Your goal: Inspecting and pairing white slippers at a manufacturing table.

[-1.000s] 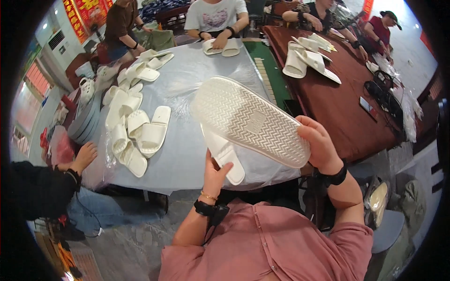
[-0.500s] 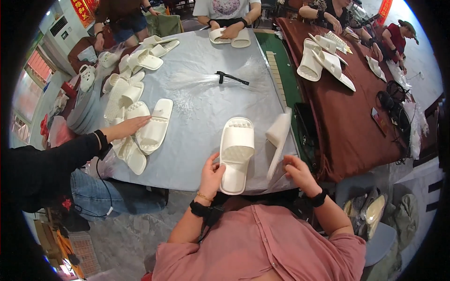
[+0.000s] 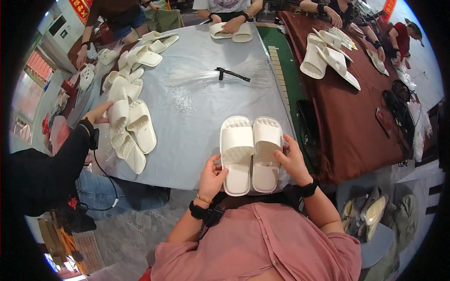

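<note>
Two cream slide slippers lie side by side at the table's near edge, toes pointing away from me. My left hand (image 3: 213, 178) grips the outer edge of the left slipper (image 3: 238, 175), thumb on its rim. On the other side, my right hand (image 3: 295, 161) holds the right slipper (image 3: 266, 175), with the thumb on its footbed and the fingers along its outer side. The inner edges of the pair meet or nearly meet. Past them, a bundle of thin clear plastic strands (image 3: 187, 77) is bound in the middle by a black strap (image 3: 233, 74).
Several cream slippers (image 3: 140, 126) line the left side of the grey-covered table (image 3: 187, 150), where a co-worker's hand (image 3: 97, 112) reaches in. Across from me, another person handles a slipper pair (image 3: 241, 33). More slippers (image 3: 314, 58) rest on the brown-covered table (image 3: 347, 140) at right.
My right hand has taken hold of the right slipper, which has gone from standing on its side to lying flat beside the left one. The left co-worker's hand has drawn back leftward.
</note>
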`<state>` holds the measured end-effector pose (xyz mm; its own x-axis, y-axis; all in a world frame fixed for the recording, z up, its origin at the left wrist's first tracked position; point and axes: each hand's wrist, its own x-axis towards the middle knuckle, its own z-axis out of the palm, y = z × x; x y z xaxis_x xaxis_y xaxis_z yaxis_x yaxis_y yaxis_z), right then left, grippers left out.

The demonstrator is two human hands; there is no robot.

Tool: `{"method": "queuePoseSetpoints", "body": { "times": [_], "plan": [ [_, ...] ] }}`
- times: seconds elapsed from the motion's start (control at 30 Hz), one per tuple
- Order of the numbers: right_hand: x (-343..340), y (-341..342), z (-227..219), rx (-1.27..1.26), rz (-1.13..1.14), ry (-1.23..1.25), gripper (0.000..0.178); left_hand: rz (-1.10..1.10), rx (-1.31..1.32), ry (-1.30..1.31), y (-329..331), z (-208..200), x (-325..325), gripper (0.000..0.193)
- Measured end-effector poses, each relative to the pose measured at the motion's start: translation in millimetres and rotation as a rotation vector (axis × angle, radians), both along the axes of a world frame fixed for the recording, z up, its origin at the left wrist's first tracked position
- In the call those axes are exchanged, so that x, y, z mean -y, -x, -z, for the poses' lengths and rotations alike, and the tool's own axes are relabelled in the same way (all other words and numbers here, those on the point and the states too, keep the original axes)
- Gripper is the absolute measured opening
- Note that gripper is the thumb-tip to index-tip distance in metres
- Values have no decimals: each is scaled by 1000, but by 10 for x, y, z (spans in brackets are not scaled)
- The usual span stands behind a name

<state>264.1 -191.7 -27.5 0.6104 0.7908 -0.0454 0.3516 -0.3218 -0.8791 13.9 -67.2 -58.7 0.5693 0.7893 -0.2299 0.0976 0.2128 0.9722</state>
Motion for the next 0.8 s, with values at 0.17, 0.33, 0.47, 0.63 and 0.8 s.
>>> {"method": "queuePoseSetpoints", "body": {
  "times": [0.17, 0.33, 0.47, 0.63, 0.8],
  "plan": [
    [-90, -2, -2, -182, -117, -57, 55, 58, -302, -284, 167, -178, -269, 38],
    [-80, -86, 200, -314, -116, -170, 48, -9, -417, -647, 138, -244, -850, 27],
    [-32, -140, 381, -409, -115, -184, 47, -93, -573, -773, -101, -108, -1477, 27],
    [9, -115, 423, -353, -122, -231, 47, -162, -712, -944, -379, 95, -1854, 25],
    [9, -88, 356, -388, -134, -239, 47, -142, -865, -956, -456, 133, -1932, 19]
  ]
}}
